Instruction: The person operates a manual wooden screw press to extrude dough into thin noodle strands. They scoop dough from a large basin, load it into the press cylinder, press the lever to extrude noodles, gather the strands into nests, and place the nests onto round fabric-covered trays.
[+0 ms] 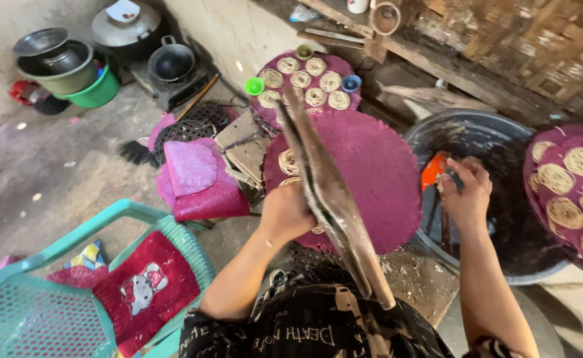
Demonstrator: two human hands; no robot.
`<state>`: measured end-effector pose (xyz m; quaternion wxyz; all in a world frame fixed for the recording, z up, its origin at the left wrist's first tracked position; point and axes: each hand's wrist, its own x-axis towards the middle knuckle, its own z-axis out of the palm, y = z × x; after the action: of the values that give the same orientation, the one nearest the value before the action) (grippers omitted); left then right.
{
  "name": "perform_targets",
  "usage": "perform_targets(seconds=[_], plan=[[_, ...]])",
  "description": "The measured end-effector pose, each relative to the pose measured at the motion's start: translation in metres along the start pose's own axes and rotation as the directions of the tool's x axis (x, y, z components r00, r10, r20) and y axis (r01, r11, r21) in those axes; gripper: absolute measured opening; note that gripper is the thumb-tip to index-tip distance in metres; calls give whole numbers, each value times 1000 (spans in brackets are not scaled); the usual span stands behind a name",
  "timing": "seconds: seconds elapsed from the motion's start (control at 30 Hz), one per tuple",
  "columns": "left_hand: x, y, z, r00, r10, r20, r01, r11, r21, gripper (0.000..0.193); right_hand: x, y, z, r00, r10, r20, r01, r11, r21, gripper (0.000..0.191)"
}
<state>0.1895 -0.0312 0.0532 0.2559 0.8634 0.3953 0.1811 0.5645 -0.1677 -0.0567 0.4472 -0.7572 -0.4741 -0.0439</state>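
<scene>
Dark printed shirt (304, 331) fills 6 o'clock, with a long worn wooden lever (328, 192) running from it toward 12. Left hand (285, 212) at centre is clenched on the near edge of the round magenta mat (377, 169), noodle coils (289, 161) peeking out beneath. Right hand (467, 192) at 3 o'clock is closed around something small over the big dark basin (497, 132); what it grips, cannot tell. Teal plastic chair (72, 285) at 8 o'clock.

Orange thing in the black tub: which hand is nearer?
Right. The right hand is over the tub, just beside the orange thing; the left hand is across the purple mat.
</scene>
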Motion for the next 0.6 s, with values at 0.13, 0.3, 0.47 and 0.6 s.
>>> perform_targets(seconds=[0.13, 0.3, 0.47, 0.6], plan=[[16, 17, 15, 1000, -10, 24, 9, 998, 64, 30, -25, -65, 1, 904, 39, 427, -257, 846, 467, 46], [32, 35, 31, 983, 133, -125, -113, 981, 155, 24, -72, -84, 13, 519, -126, 845, -703, 499, 506, 77], [44, 34, 39, 962, 190, -196, -171, 979, 106, 21, -70, -75, 9, 457, -296, 838, -750, 378, 543, 83], [56, 56, 45, 933, 313, -175, -288, 945, 158, 23, -3, -113, -18, 769, -261, 583, -117, 840, 530, 85]])
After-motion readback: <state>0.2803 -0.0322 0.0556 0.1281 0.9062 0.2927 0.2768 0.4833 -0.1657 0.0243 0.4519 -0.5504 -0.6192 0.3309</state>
